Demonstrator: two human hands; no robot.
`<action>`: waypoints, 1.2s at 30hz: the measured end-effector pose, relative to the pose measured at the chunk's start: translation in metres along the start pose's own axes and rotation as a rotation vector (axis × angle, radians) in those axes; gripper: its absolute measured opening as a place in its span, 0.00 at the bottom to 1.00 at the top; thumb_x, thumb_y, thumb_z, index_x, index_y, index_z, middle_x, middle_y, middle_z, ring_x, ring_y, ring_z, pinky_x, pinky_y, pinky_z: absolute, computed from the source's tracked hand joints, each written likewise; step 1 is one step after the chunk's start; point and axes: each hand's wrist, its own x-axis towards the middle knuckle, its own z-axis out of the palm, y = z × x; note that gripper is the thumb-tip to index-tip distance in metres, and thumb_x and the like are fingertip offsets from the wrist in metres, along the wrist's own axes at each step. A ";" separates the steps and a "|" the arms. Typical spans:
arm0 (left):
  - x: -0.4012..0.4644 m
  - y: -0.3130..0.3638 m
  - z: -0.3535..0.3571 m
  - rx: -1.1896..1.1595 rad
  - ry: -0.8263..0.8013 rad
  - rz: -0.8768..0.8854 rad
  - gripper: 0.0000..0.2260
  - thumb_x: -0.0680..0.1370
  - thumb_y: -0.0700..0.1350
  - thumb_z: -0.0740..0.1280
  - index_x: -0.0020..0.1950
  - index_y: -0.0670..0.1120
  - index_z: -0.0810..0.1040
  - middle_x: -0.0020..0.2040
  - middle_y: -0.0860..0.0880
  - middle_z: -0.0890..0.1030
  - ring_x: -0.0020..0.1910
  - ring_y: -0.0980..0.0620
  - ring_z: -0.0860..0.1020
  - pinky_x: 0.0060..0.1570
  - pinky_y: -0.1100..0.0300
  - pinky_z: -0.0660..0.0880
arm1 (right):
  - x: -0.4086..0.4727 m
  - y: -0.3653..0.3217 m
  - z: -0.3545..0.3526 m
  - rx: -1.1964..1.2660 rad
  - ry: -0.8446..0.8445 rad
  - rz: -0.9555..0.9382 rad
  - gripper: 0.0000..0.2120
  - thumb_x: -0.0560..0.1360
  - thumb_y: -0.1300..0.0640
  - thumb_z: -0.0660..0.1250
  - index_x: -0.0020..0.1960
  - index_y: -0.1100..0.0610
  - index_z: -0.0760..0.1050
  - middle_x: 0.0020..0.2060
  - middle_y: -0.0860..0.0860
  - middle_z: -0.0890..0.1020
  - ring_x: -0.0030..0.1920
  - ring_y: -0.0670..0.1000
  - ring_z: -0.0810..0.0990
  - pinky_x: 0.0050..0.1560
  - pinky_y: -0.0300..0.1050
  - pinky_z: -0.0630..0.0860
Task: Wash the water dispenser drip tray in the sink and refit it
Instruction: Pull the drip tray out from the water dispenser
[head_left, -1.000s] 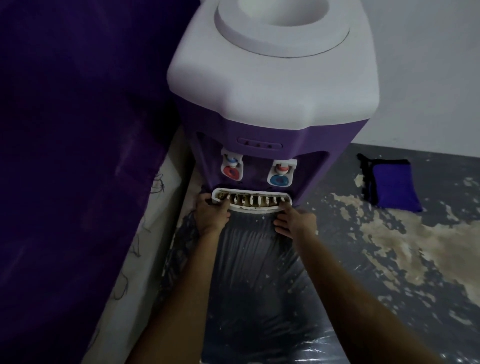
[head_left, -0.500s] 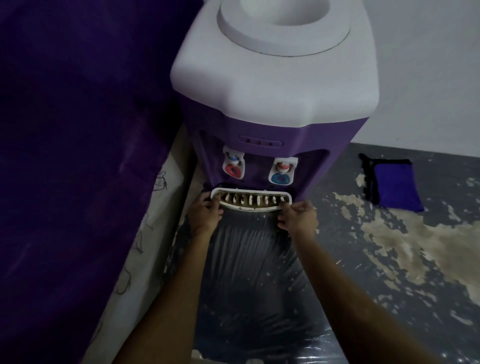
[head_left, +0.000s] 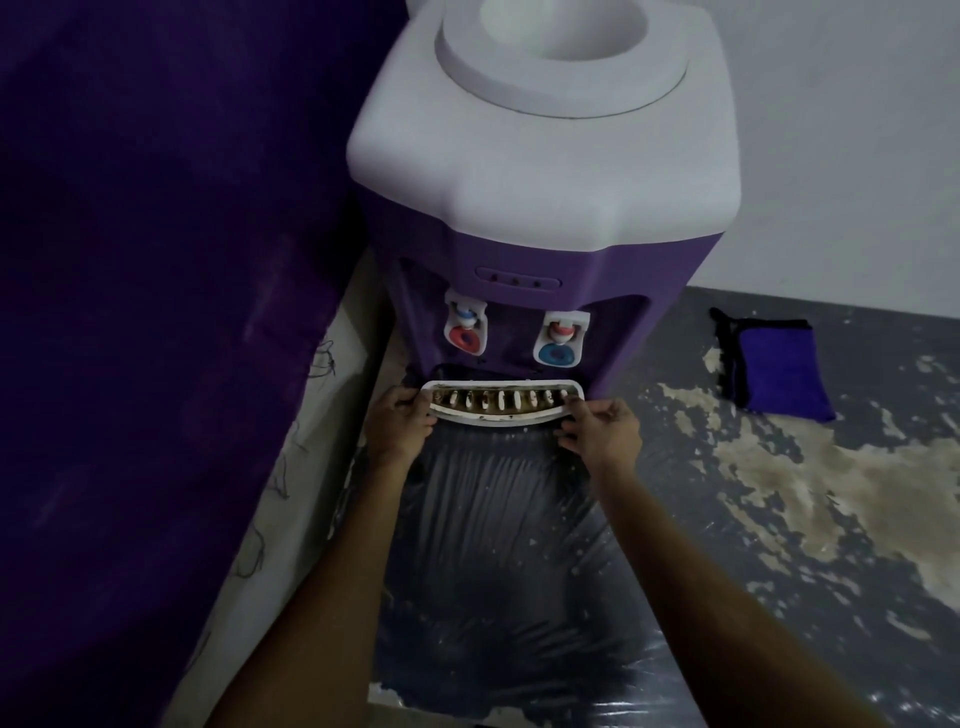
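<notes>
Both hands, left hand (head_left: 397, 423) and right hand (head_left: 602, 431), pinch the grimy drip tray's (head_left: 501, 402) ends at the water dispenser's (head_left: 540, 208) base.

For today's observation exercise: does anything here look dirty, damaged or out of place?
Yes. The drip tray, held at both ends, shows brown grime between its white slats. The dark floor right of the water dispenser is worn into pale patches.
</notes>
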 end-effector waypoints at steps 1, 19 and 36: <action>-0.001 0.000 -0.001 -0.015 0.000 -0.003 0.06 0.78 0.45 0.68 0.51 0.43 0.77 0.46 0.43 0.83 0.45 0.47 0.83 0.47 0.52 0.81 | 0.000 -0.001 -0.001 0.003 -0.008 0.009 0.10 0.75 0.55 0.74 0.45 0.58 0.74 0.40 0.60 0.84 0.39 0.56 0.84 0.41 0.52 0.84; -0.077 0.018 -0.054 -0.267 0.168 -0.034 0.06 0.74 0.46 0.73 0.45 0.44 0.80 0.43 0.43 0.84 0.42 0.48 0.84 0.47 0.55 0.81 | -0.036 -0.039 -0.010 -0.040 -0.269 -0.086 0.12 0.74 0.55 0.75 0.51 0.62 0.78 0.43 0.58 0.85 0.41 0.51 0.84 0.34 0.45 0.81; -0.292 -0.014 -0.124 -0.437 0.705 0.013 0.06 0.75 0.44 0.72 0.41 0.44 0.78 0.37 0.42 0.83 0.32 0.52 0.81 0.36 0.59 0.80 | -0.150 -0.048 -0.018 -0.261 -0.854 -0.208 0.10 0.75 0.55 0.74 0.49 0.59 0.77 0.44 0.58 0.85 0.45 0.54 0.85 0.39 0.47 0.84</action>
